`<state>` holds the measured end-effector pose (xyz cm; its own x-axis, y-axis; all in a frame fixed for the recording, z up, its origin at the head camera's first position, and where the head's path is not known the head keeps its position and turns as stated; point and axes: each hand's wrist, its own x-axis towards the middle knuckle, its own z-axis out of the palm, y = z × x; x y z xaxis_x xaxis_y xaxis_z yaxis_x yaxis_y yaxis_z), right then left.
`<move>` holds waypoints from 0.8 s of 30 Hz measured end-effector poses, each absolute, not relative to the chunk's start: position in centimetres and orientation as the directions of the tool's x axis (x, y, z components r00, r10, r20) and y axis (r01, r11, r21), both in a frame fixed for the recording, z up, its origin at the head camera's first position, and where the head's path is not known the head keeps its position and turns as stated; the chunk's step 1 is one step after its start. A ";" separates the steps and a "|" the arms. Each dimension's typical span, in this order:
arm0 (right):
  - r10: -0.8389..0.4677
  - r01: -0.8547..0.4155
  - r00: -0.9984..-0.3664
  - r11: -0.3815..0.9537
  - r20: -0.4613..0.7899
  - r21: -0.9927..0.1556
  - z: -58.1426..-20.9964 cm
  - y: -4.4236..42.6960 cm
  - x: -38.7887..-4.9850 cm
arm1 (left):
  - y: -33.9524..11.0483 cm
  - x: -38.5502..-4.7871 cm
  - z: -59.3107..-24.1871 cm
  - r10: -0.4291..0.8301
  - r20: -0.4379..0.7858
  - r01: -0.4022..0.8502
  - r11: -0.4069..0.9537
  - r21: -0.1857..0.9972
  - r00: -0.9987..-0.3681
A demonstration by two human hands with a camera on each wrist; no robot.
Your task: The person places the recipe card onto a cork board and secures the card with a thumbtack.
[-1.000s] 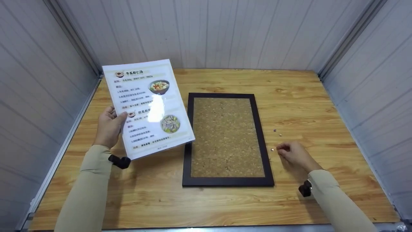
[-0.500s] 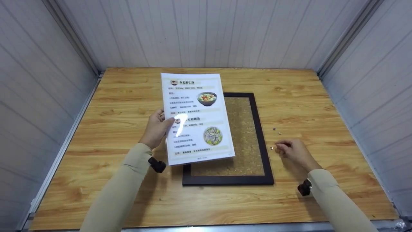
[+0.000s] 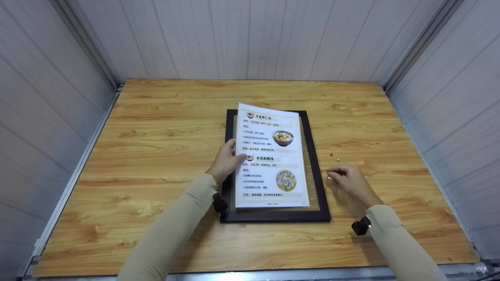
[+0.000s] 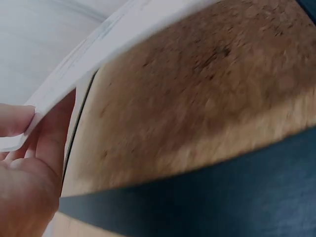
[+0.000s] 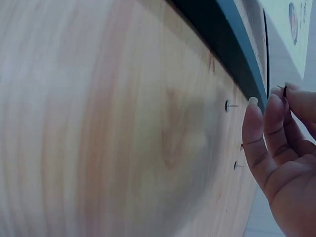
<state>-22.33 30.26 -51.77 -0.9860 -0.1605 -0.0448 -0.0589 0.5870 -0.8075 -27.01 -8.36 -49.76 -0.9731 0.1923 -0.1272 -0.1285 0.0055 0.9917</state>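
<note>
A laminated recipe sheet with printed text and two soup pictures hangs over the cork board, which has a dark frame. My left hand pinches the sheet at its left edge, thumb on top and fingers beneath. From the left wrist view, a gap separates the sheet from the cork. Beside the board's right edge, my right hand pinches a small thumbtack between thumb and fingertip. Other thumbtacks lie on the table close to the fingers, their pins sticking sideways.
The board lies flat on a wood-grain table. Small tacks rest right of the frame. Pale panel walls enclose the table at the back and both sides.
My left hand has carried the recipe sheet from the left to over the cork board, lowering and straightening it. My right hand has shifted slightly left, nearer the frame.
</note>
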 end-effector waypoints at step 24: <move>-0.475 -0.299 -0.879 0.616 -0.041 -0.729 -51.4 26.4 -20.4 | -6.6 -27.2 -51.5 0.262 -0.163 -0.117 0.184 0.976 -0.951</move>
